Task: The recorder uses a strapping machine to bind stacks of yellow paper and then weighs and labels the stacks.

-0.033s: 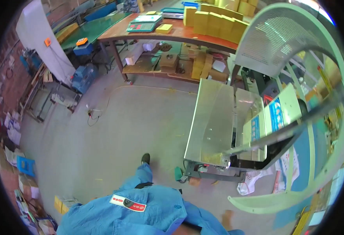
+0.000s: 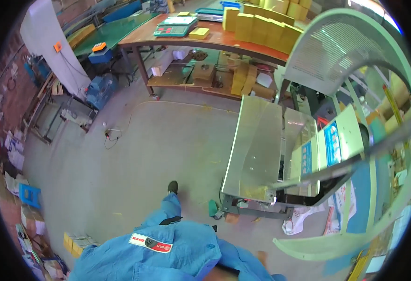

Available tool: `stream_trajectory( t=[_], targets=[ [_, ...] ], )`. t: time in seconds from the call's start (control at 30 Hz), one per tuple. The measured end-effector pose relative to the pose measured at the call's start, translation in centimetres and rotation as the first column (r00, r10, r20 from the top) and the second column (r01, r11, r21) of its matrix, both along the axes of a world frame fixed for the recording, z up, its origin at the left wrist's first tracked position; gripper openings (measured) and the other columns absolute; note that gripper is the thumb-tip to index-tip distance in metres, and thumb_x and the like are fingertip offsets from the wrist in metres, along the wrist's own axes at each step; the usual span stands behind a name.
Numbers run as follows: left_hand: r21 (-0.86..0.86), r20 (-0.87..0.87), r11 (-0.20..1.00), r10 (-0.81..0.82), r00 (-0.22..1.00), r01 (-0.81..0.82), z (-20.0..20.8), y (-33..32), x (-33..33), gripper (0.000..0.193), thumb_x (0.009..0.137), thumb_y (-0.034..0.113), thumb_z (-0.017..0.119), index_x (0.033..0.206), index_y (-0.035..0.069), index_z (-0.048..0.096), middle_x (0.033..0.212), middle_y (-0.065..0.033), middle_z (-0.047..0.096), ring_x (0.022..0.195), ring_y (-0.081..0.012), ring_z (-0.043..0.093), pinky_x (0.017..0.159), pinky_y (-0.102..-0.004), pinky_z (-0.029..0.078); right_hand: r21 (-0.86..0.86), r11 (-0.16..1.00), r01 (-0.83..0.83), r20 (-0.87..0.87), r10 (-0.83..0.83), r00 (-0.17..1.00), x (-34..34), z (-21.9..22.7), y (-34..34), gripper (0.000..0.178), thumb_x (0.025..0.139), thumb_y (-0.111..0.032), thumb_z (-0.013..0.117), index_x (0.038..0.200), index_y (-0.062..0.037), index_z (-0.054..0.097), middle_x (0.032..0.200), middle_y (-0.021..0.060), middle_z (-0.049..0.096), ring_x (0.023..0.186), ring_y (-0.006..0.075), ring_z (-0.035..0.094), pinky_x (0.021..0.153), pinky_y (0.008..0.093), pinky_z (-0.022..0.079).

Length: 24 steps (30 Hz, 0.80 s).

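Beside metal machine [image 2: 257, 150], bare concrete floor [image 2: 154, 145]

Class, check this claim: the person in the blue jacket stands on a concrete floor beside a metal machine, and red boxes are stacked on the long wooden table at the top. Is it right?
Not quite. The head view shows the boxes on the wooden table are yellow, not red. The rest holds: the person's blue jacket is over the concrete floor, beside the metal machine. Neither hand is in view.

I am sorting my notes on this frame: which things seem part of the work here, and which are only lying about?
Probably in use, nearest the person (hands out of view):
steel chute; white mesh guard

Lying about:
yellow boxes; wooden bench; green scale; blue motor; blue stool
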State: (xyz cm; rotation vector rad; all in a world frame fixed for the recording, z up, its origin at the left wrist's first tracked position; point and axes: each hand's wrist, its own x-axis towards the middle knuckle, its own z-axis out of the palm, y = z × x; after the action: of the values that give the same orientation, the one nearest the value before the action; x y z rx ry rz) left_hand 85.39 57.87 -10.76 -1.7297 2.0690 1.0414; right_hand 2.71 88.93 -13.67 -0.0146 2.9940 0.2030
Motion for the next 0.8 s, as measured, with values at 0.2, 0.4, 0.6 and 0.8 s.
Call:
stream_trajectory(
  t=[0.2,0.4,0.6,0.8],
  targets=[
    [0.025,-0.096,0.983,0.181,0.979,-0.18,-3.9,-12.0,2.8,0.035,0.088,0.035,0.056,0.093,0.002,0.066,0.077,-0.013,0.065,0.067,-0.0248,0.06,0.061,-0.0406,0.049,-0.093,0.914,-0.396,0.333,0.403,0.852,9.8,-8.8,-28.7,0.047,0.093,-0.027,0.047,0.134,-0.0046,0.045,0.134,0.0211,0.049,0.121,0.0347,0.049,0.099,0.0429,0.041],
    [0.079,-0.045,0.975,0.21,0.977,-0.206,-4.0,-30.2,7.2,0.035,0.088,0.034,0.056,0.094,0.001,0.066,0.077,-0.0131,0.065,0.065,-0.0253,0.06,0.061,-0.0402,0.048,-0.318,0.776,-0.545,0.657,0.595,0.464,24.5,-13.5,-47.6,0.044,0.093,-0.033,0.044,0.125,-0.0047,0.055,0.125,0.022,0.057,0.113,0.0386,0.056,0.093,0.0461,0.045],
    [-0.039,-0.413,0.793,0.542,0.732,-0.609,5.7,-60.8,-9.4,0.042,0.089,0.032,0.06,0.117,0.001,0.062,0.092,-0.007,0.067,0.078,-0.0141,0.061,0.061,-0.0315,0.048,-0.692,0.695,-0.197,0.54,0.679,0.498,28.5,-7.6,-64.4,0.033,0.086,-0.029,0.054,0.106,-0.0091,0.07,0.096,0.0139,0.071,0.091,0.0252,0.067,0.08,0.036,0.05],
    [0.223,-0.484,0.944,0.322,0.813,-0.241,9.3,-72.6,-24.1,0.044,0.092,0.03,0.058,0.127,0.003,0.057,0.105,-0.0078,0.067,0.093,-0.016,0.061,0.076,-0.0304,0.049,-0.699,0.682,0.213,0.707,0.617,0.345,21.2,-6.8,-78.5,0.023,0.09,-0.02,0.056,0.103,-0.0043,0.065,0.09,0.0093,0.067,0.076,0.02,0.066,0.062,0.0318,0.052]
  ],
)
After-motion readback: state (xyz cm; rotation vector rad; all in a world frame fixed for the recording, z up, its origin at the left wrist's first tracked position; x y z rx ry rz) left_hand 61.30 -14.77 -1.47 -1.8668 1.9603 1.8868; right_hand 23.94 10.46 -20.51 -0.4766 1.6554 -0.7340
